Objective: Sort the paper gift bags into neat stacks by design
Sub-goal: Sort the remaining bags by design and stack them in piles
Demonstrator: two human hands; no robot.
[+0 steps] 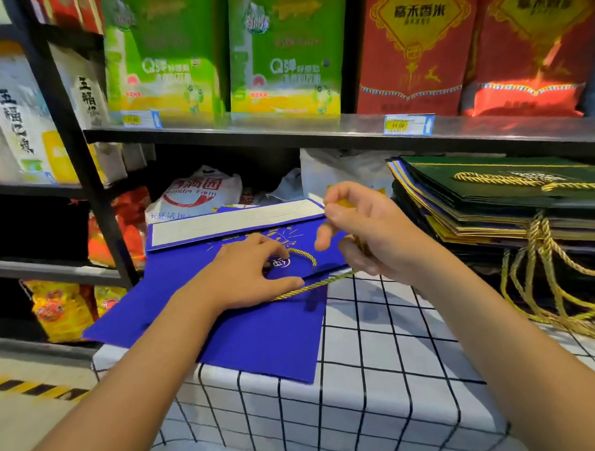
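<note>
Your left hand [247, 274] presses spread fingers on the flat blue gift bag [232, 325], while your right hand [364, 233] seemingly pinches its gold cord handle [311, 285] beside the dark stack [497, 198].

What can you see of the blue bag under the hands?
The blue bag is glossy paper, folded flat on the checked cloth, its left corner overhanging the edge. Gold and white print shows near the top, and a white-lined base flap is folded at the far end. The left hand presses on it beside its gold cord; the right hand pinches the cord's other end.
</note>
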